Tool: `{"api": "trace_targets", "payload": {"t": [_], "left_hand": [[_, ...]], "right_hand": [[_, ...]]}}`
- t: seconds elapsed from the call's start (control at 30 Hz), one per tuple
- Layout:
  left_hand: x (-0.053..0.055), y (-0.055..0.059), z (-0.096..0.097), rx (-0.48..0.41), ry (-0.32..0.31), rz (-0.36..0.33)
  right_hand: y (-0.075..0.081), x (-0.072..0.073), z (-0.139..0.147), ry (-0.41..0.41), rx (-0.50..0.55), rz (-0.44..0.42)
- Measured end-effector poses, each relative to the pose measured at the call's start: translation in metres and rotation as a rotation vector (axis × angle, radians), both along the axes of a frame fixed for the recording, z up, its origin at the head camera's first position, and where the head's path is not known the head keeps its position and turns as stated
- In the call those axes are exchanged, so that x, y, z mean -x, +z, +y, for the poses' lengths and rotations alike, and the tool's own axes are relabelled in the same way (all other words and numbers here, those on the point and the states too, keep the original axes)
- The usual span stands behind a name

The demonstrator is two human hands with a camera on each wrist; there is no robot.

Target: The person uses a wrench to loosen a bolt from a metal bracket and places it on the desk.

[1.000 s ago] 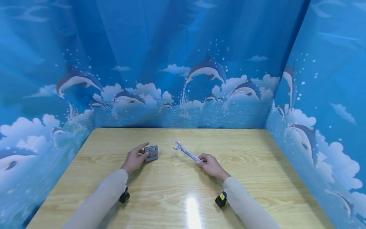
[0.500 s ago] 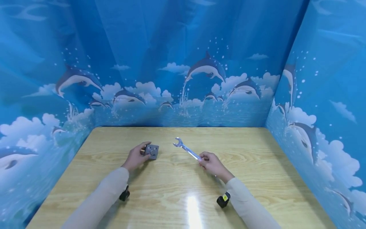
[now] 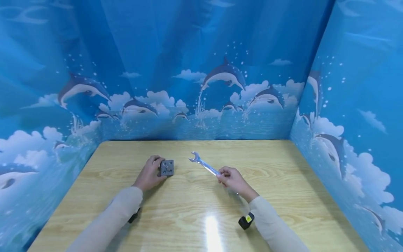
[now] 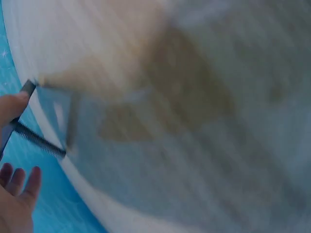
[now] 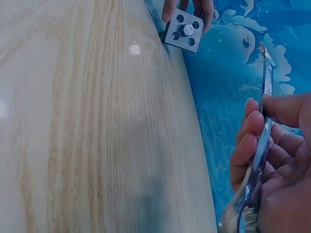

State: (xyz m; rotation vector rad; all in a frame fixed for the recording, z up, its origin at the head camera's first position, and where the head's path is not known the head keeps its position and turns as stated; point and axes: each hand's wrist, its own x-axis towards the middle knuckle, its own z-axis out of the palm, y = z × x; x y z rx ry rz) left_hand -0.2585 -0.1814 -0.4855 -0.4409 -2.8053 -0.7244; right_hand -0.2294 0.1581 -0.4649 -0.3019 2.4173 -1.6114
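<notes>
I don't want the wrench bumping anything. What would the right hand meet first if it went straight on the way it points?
Probably the blue backdrop behind the table; in the head view, the right hand and its wrench seem aimed beyond the metal plate, though depth is unclear.

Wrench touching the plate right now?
Apart: the head view shows a strip of tabletop between the wrench and the plate.

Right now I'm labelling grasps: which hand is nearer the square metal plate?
Left. The left hand grips the square metal plate; the right hand is apart, off to its right, holding a wrench.
</notes>
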Motion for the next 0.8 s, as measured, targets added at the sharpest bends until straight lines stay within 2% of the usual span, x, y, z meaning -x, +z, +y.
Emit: {"api": "trace_targets", "payload": {"t": [0.1, 0.23, 0.33, 0.47, 0.63, 0.8], "left_hand": [[-0.001, -0.002, 0.002, -0.084, -0.009, 0.015], [-0.001, -0.002, 0.007, -0.25, -0.018, -0.01], [-0.002, 0.004, 0.011, -0.398, -0.031, -0.054], [-0.006, 0.014, 0.015, -0.545, -0.04, -0.103], [-0.015, 0.027, 0.023, -0.573, -0.056, -0.08], [-0.022, 0.036, 0.028, -0.589, -0.054, -0.067]], "right_hand": [[0.002, -0.002, 0.001, 0.0, 0.003, 0.001], [0.007, -0.005, 0.003, 0.007, 0.017, 0.008], [0.017, -0.011, 0.002, 0.022, 0.019, -0.008], [0.035, -0.023, -0.002, 0.038, 0.005, -0.023], [0.042, -0.03, -0.005, 0.047, 0.005, -0.014], [0.031, -0.028, -0.004, 0.049, 0.047, -0.024]]}}
